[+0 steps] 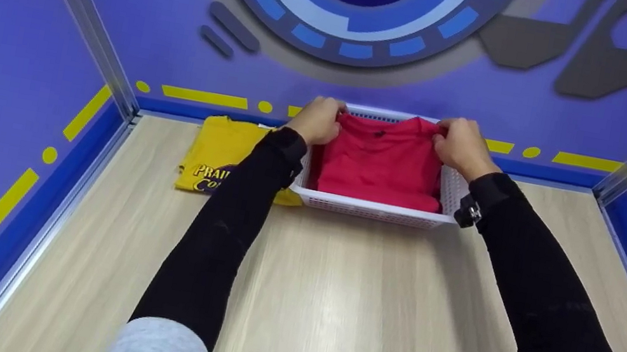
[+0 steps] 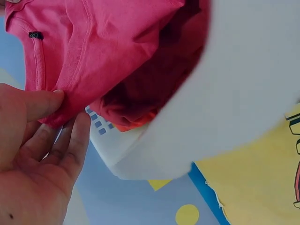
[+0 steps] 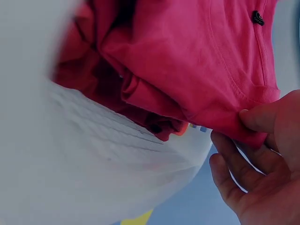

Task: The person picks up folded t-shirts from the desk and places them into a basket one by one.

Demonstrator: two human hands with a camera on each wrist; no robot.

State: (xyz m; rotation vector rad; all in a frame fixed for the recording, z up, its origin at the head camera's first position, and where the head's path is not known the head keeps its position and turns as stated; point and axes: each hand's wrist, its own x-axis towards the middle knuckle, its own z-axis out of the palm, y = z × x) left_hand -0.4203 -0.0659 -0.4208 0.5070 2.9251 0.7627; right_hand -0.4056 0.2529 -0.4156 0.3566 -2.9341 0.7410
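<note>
One basket (image 1: 370, 204) at twelve o'clock on one table (image 1: 329, 308). One red shirt (image 1: 380, 165) on top inside; the count beneath is hidden. At least one yellow shirt (image 1: 228, 145) at the basket's nine. Two hands: left hand (image 1: 321, 122) at its ten, right hand (image 1: 462, 145) at two.

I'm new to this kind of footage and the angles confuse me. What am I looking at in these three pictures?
There is no machine here: a person works with bare hands. The wide picture comes from a camera worn on the head, looking forward and down; the two close ones come from cameras on each wrist. On the pale table stands a white basket, and to its left lies a folded yellow garment, partly hidden from the head camera. The left hand and right hand each pinch an upper edge of a red shirt at the basket. The wrist views also show darker red folds inside; whether these are another garment, I cannot tell.
</note>
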